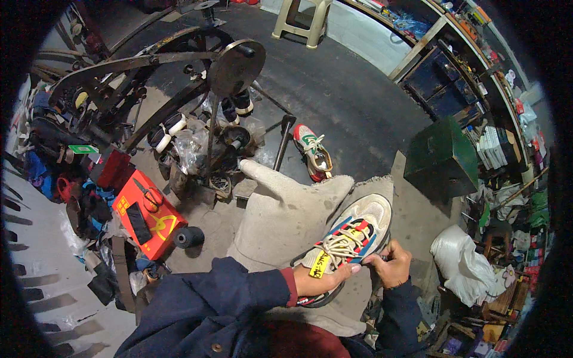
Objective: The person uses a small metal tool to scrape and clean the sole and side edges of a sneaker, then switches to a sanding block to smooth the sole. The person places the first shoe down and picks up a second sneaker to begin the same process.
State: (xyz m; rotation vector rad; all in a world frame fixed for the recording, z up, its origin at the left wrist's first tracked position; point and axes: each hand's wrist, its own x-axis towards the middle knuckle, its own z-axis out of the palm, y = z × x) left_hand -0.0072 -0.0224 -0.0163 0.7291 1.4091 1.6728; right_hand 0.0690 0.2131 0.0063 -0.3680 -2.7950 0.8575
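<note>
A beige and grey sneaker with blue, red and yellow trim and cream laces lies tilted over my lap, its toe pointing away to the upper right. My left hand is closed around the heel end, thumb along the near side. At the sole edge on the right, the fingers of my right hand are pinched together; what they grip, if anything, is too small to see. Under the sneaker a thick beige cloth covers my lap. A second sneaker, with red and green parts, rests on the floor beyond the cloth.
A black iron machine with a round wheel stands at the far left. Scissors and a black flat object lie on a red box, beside a dark thread spool. Right are a green box, white sack and crowded shelves.
</note>
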